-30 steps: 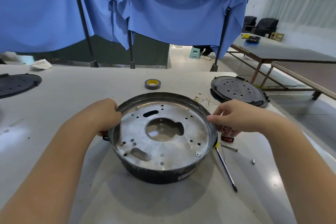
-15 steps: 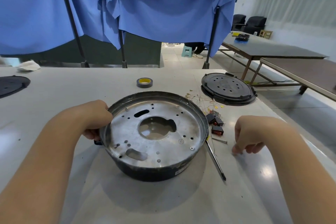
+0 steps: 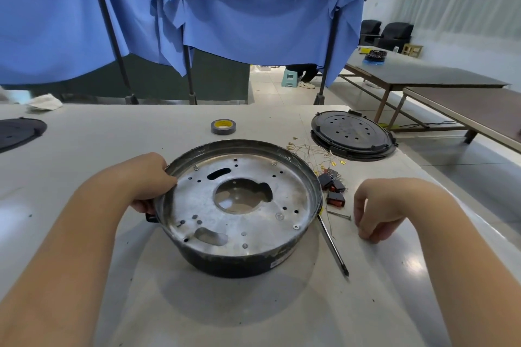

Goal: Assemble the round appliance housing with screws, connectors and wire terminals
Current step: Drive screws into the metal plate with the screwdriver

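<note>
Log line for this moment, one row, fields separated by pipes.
left hand grips housing rim | right hand fingertips on table, pick unclear | screwdriver lying untouched

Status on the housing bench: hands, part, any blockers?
Left hand grips housing rim. Right hand fingertips on table, possibly pinching a small part. Screwdriver beside housing. No blockers.

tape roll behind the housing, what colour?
Grey tape roll with a yellow inner core, seen in the head view.
</note>
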`<state>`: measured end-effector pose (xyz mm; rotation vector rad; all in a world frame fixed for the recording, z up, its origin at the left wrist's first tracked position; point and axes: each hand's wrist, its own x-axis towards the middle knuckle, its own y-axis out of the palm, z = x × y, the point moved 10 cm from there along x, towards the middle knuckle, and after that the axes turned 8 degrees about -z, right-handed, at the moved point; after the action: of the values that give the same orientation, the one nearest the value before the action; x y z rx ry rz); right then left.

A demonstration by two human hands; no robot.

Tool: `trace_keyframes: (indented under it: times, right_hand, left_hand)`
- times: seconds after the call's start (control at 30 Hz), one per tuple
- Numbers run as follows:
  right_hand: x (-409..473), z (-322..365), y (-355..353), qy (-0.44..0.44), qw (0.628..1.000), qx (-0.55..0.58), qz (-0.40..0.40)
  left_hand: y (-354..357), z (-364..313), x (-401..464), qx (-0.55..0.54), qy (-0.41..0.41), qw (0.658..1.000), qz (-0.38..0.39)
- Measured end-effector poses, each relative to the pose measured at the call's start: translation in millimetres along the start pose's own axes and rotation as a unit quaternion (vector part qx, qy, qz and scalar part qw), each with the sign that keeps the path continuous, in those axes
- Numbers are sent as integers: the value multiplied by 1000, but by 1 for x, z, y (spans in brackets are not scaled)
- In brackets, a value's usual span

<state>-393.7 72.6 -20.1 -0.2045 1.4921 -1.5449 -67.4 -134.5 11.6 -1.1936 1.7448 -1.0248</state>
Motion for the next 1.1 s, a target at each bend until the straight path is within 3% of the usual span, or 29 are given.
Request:
trace_keyframes:
  times: [0.17,0.4,0.63,1.1]
  right_hand:
    - [-1,25,-12,-102,989,107,-16]
    - [-28,74,-33,-292,912,281,-65]
    - [-22,66,-45,-251,841,446,-173]
    - [3,57,-16,-117,733,650,-163]
  left_hand:
    - [3,-2,-1,-22,33,999,34]
    - [-8,5,5,-67,52,996,18]
    - [-19,24,13,-166,8,986,-19]
    - [14,4,-2,-291,-76,954,8]
